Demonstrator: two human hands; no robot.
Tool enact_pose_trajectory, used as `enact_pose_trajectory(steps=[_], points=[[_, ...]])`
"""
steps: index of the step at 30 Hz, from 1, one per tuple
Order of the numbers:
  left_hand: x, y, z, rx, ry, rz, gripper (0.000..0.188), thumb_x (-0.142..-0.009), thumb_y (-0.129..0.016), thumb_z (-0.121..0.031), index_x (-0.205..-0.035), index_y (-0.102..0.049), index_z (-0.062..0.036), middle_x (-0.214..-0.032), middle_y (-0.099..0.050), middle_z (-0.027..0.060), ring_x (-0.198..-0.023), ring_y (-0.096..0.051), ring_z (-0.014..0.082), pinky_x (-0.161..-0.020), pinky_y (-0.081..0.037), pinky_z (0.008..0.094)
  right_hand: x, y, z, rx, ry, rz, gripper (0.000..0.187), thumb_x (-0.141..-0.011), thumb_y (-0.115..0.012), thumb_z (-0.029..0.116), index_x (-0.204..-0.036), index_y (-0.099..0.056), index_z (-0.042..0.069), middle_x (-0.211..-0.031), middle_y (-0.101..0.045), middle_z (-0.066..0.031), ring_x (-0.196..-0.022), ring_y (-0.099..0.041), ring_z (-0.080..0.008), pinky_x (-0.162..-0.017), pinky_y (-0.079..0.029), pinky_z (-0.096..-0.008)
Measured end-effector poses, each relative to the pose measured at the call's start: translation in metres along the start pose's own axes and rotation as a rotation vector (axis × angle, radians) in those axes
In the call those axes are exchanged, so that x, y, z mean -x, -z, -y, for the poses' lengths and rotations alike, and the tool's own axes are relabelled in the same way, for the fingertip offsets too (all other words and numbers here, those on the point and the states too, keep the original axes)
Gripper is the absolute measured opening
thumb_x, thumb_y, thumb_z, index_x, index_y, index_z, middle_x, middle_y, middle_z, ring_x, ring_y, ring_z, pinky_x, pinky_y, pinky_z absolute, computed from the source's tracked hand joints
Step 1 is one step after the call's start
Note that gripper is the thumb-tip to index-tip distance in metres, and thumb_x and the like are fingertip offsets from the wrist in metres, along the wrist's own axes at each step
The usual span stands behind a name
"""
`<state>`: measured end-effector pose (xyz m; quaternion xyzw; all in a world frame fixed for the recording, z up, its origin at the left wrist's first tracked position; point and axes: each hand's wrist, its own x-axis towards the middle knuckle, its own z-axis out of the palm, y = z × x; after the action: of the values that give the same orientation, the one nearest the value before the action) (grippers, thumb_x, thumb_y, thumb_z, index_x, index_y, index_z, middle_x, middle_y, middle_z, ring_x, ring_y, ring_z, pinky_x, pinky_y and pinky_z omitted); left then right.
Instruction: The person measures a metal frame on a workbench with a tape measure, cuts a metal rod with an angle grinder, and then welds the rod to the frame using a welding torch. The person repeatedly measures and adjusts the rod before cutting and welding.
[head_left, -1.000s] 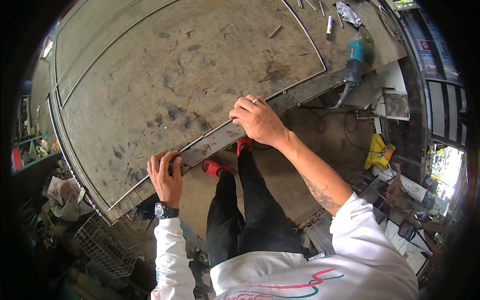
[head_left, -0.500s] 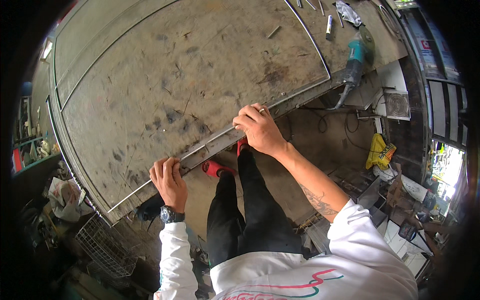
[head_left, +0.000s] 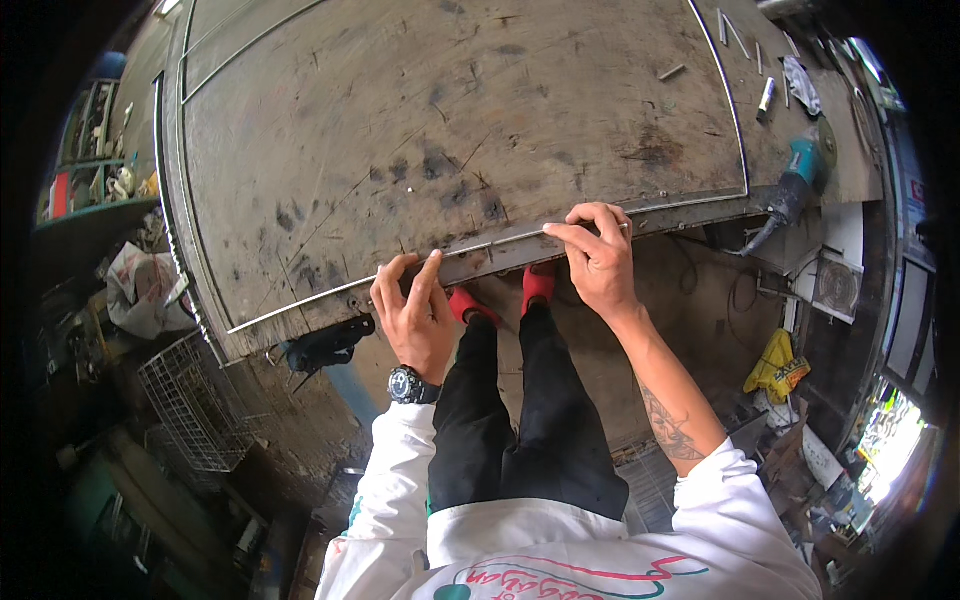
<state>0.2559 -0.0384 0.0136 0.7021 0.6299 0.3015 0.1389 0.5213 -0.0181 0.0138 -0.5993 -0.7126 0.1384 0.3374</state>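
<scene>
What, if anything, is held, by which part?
Left hand and right hand touch the thin metal frame along its near side's middle; whether either grips it cannot be told.

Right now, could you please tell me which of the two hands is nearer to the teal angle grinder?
Right. The right hand is at the near edge of the workbench, left of the angle grinder; the left hand is farther left along that edge.

The left hand (head_left: 413,318) and right hand (head_left: 603,262) touch a thin rod (head_left: 490,244). A grinder (head_left: 798,170) lies on the table (head_left: 560,110).
</scene>
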Motion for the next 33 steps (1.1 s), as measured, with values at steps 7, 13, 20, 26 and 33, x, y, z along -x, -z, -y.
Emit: enact_pose_trajectory(steps=[7, 13, 20, 26, 33], points=[[0.008, -0.011, -0.001, 0.021, 0.007, -0.090, 0.030, -0.095, -0.072, -0.005, -0.124, -0.079, -0.0128, -0.123, -0.068, 0.0109, -0.118, -0.062, 0.0317, -0.124, -0.035, 0.0537, -0.004, 0.003, -0.010, -0.040, 0.058, 0.022, 0.031, -0.083, -0.077, -0.004, -0.106, -0.084, 0.015, -0.099, -0.065, -0.0031, -0.097, -0.059, -0.0263, -0.090, -0.045, -0.0396], [0.002, -0.019, -0.010, 0.027, 0.042, -0.180, 0.024, -0.093, -0.077, -0.006, -0.116, -0.081, -0.0124, -0.116, -0.069, 0.0077, -0.112, -0.064, 0.0292, -0.123, -0.038, 0.0532, -0.004, 0.003, -0.014, -0.070, 0.051, 0.041, 0.028, -0.083, -0.076, -0.001, -0.103, -0.084, 0.017, -0.100, -0.065, -0.0015, -0.099, -0.060, -0.0257, -0.095, -0.042, -0.0410], [0.003, -0.030, -0.009, -0.017, 0.039, -0.276, 0.023, -0.091, -0.078, -0.005, -0.112, -0.076, -0.0129, -0.114, -0.065, 0.0069, -0.109, -0.063, 0.0315, -0.120, -0.042, 0.0577, -0.009, 0.005, -0.017, -0.111, 0.095, 0.048, 0.028, -0.086, -0.077, -0.002, -0.106, -0.084, 0.017, -0.096, -0.063, -0.0015, -0.094, -0.058, -0.0236, -0.090, -0.043, -0.0378], [0.001, -0.037, -0.014, -0.064, 0.070, -0.320, 0.017, -0.091, -0.079, -0.006, -0.108, -0.078, -0.0110, -0.112, -0.067, 0.0065, -0.108, -0.063, 0.0305, -0.120, -0.042, 0.0527, -0.010, 0.008, -0.025, -0.129, 0.109, 0.107, 0.025, -0.086, -0.077, 0.001, -0.105, -0.083, 0.017, -0.098, -0.063, -0.0011, -0.095, -0.057, -0.0240, -0.090, -0.041, -0.0392], [0.001, -0.031, -0.012, -0.047, 0.053, -0.268, 0.018, -0.092, -0.079, -0.007, -0.110, -0.078, -0.0106, -0.112, -0.067, 0.0071, -0.109, -0.062, 0.0314, -0.112, -0.044, 0.0490, -0.016, 0.013, -0.026, -0.144, 0.117, 0.177, 0.016, -0.089, -0.078, 0.007, -0.103, -0.080, 0.015, -0.100, -0.062, -0.0008, -0.097, -0.057, -0.0240, -0.090, -0.040, -0.0404]])
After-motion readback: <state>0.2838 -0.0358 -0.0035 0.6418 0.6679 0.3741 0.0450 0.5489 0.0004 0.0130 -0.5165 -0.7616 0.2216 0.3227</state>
